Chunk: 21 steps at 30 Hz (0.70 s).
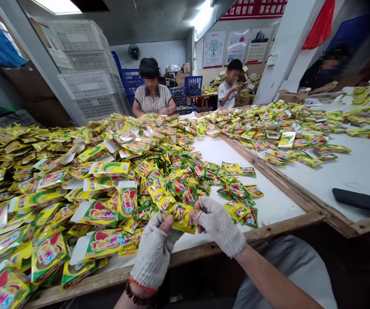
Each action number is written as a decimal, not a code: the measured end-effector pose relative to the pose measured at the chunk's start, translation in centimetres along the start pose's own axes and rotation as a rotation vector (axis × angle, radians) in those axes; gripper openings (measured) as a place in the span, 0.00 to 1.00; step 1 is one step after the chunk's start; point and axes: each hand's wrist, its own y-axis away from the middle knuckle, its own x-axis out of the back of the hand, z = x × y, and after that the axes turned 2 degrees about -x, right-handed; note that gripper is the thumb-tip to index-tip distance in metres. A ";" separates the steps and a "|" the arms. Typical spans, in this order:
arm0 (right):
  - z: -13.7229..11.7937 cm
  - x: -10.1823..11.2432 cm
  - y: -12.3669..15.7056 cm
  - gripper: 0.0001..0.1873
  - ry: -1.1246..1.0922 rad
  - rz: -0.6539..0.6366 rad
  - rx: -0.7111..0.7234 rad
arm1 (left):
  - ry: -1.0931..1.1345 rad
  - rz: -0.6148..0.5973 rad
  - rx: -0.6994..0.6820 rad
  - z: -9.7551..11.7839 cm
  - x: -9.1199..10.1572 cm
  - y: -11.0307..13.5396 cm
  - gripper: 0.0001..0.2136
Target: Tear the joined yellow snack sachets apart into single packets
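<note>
My left hand, in a white fingerless knit glove with a beaded bracelet at the wrist, is closed on the left end of some yellow candy packets. On their right end my right hand, gloved the same way, pinches with thumb and fingers. How many packets are held I cannot tell. Just beyond my hands lies a heap of small green and yellow packets with red fruit prints. To the left are flat printed boxes, several with white end flaps standing open.
A wooden-edged white table carries the heaps. A wooden divider crosses it, with more boxes beyond. A dark flat object lies at the right. Across the table sit a person in a striped shirt and others. Stacked crates stand behind.
</note>
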 end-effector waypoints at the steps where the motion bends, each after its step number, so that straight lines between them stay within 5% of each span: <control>1: 0.1 -0.2 -0.1 0.18 -0.014 0.015 -0.004 | 0.008 0.013 -0.022 0.0 0.1 0.0 0.17; 6: 0.6 -0.4 -0.1 0.16 -0.054 -0.024 -0.036 | 0.009 -0.018 0.008 0.2 0.7 -0.1 0.14; 10: 0.5 -0.2 -0.2 0.14 0.056 -0.012 0.037 | -0.200 -0.002 0.068 1.0 0.8 0.0 0.20; 15: 0.9 -0.3 -0.1 0.12 0.138 0.052 0.089 | -0.420 0.019 -0.034 0.4 1.4 -0.1 0.19; 21: 1.6 -0.6 0.1 0.21 -0.014 0.062 0.191 | -0.404 0.139 -0.145 -1.1 1.0 -0.1 0.19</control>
